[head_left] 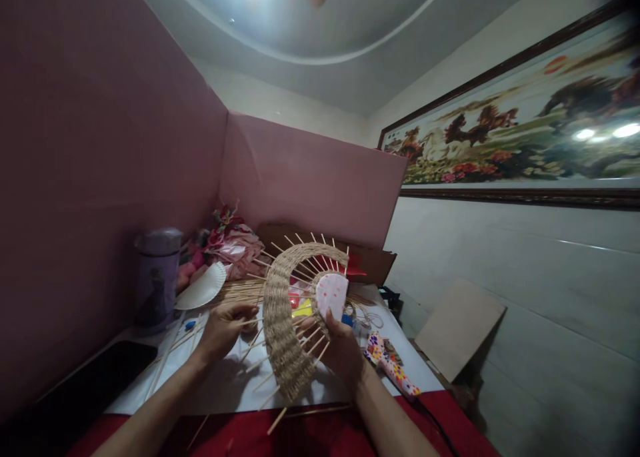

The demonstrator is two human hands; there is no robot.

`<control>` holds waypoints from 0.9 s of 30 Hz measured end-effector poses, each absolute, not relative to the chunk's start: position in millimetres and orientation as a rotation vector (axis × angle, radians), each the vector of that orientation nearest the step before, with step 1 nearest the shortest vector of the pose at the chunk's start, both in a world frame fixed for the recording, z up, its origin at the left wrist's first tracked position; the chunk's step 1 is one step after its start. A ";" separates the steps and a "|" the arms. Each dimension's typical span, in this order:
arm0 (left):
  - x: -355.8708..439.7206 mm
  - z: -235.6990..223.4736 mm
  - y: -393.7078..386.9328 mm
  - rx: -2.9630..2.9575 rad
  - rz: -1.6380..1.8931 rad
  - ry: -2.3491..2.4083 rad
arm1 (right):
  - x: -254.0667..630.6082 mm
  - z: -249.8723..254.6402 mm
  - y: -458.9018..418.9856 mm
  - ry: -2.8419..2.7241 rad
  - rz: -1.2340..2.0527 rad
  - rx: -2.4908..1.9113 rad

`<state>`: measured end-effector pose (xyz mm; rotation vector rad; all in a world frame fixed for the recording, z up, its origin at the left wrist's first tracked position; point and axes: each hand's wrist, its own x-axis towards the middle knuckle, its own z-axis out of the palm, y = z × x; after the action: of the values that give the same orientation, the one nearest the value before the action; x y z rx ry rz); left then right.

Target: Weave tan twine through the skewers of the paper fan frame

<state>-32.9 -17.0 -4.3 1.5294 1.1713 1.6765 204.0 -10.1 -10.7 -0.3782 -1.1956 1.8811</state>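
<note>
A half-round woven wicker piece point(281, 324) with thin wooden sticks fanning out of it stands upright over the table, held between both hands. At its hub sits a white dotted half-disc point(332, 294). My right hand point(340, 347) is closed around the hub and the sticks beneath the disc. My left hand point(225, 327) pinches sticks and the weave at the piece's left edge.
White paper point(225, 384) covers a red table point(320, 437). A purple cup point(156, 280), a paper plate point(203, 288), pink fabric point(235, 247) and loose sticks point(243, 289) lie behind. A dotted glue gun point(390, 367) lies right, a dark phone point(95, 380) left. Pink panels enclose the back and left.
</note>
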 end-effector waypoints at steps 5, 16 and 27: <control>-18.8 -10.6 -23.9 1.713 1.390 1.058 | 191.4 -2.0 -15.4 -1.127 1.732 -0.326; 8.2 -31.8 -26.2 2.169 1.168 1.109 | 185.2 2.1 -12.4 -1.077 1.609 -0.297; 46.0 2.0 -46.4 1.176 0.864 0.891 | 177.7 -14.4 -3.1 -1.017 1.253 -0.555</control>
<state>46.0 -46.4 2.0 1.1760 0.8907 0.8639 177.7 -3.1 -14.4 -0.5545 -1.0169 1.2533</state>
